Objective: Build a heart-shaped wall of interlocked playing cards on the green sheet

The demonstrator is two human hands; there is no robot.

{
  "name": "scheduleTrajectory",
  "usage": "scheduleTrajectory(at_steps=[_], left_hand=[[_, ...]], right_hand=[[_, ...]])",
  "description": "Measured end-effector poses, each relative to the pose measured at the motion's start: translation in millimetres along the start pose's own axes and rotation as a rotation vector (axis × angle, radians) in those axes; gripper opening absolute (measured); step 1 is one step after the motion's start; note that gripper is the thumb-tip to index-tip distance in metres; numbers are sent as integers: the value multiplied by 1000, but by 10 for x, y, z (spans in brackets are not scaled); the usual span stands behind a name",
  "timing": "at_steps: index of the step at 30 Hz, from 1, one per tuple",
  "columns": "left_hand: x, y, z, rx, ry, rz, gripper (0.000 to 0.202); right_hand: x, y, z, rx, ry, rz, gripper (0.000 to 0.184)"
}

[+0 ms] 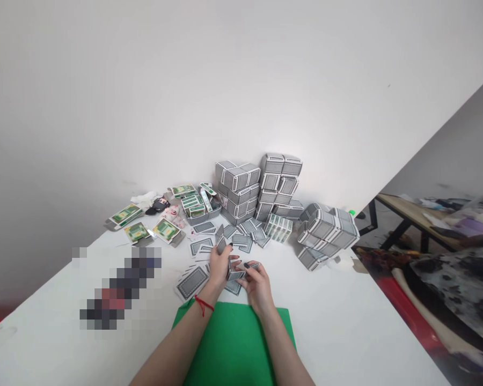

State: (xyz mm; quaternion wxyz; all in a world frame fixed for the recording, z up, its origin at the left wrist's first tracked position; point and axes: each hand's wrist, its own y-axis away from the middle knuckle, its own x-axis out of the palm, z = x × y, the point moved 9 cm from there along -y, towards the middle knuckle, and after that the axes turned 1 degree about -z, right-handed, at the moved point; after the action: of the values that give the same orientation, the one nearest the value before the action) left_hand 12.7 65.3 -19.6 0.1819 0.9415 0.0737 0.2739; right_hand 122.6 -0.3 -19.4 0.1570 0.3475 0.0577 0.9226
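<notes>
The folded cards (236, 275) are between the two hands, just beyond the far edge of the green sheet (229, 343) on the white bench (326, 327). The left hand (218, 265) has its grip closed around their left side; the right hand (258, 284) has a narrow grip, thumb and fingers pinching the right edge. The step looks like fitting folded panels together, so the left grip is best held firm yet light, since thin card likely buckles under squeezing, while the right fingertips guide the edge along its crease. Squaring corners before pressing should help. Loose cards (192, 282) lie near and left; raised wrists would avoid dragging them.
</notes>
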Motion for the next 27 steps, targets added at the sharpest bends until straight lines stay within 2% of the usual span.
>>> scheduleTrajectory(at_steps=[10,13,23,27], left_hand=[[-22,-26,10,20,8,-14,30],[-9,-20,50,-27,-15,-6,31],[-24,-51,49,2,20,-8,30],[-37,-52,12,29,47,-42,29]], right_hand=[[-83,-12,-15,-52,-55,-91,26],[-105,-6,-24,-68,-51,-110,26],[-78,27,34,-77,8,-89,29],[-71,44,56,-90,17,-82,29]])
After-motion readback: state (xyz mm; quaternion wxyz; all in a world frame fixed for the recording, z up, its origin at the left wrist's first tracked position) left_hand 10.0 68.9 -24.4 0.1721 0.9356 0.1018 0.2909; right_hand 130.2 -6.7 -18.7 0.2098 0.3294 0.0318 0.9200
